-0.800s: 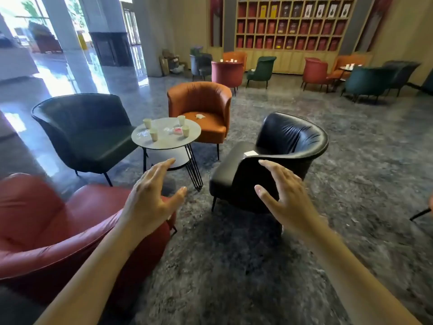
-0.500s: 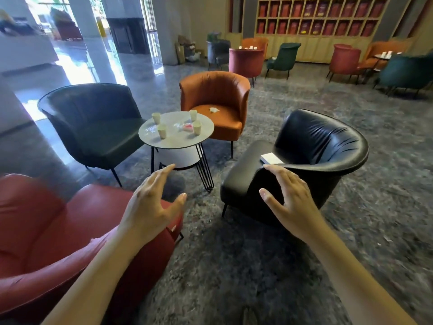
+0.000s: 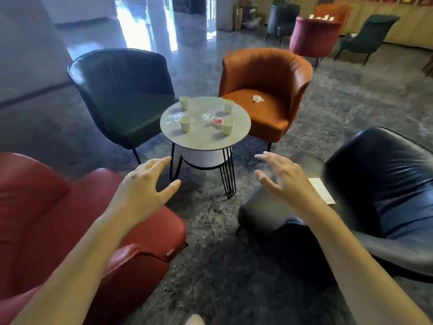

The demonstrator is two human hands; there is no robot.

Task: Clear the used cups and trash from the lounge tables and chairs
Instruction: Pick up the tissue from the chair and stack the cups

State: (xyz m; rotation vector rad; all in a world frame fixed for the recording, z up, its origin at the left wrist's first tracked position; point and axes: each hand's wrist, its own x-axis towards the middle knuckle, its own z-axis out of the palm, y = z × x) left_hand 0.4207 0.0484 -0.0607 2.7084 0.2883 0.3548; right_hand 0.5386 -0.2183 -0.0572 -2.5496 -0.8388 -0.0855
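Held out empty, fingers spread wide: left hand (image 3: 143,191) at lower left above the red chair (image 3: 35,207), right hand (image 3: 283,181) at lower right above the black chair (image 3: 386,184). At frame centre, on the round bench (image 3: 203,141): four paper cups (image 3: 185,123), clear plastic (image 3: 173,118), a pink wrapper (image 3: 216,121). On the seat of the orange chair (image 3: 269,66), upper right: a crumpled tissue (image 3: 258,99). On the black chair's seat, partly behind the right hand: a white card (image 3: 322,191).

No legible text or label anywhere; white card (image 3: 322,191) on black armchair (image 3: 386,184) (too blurred to read)
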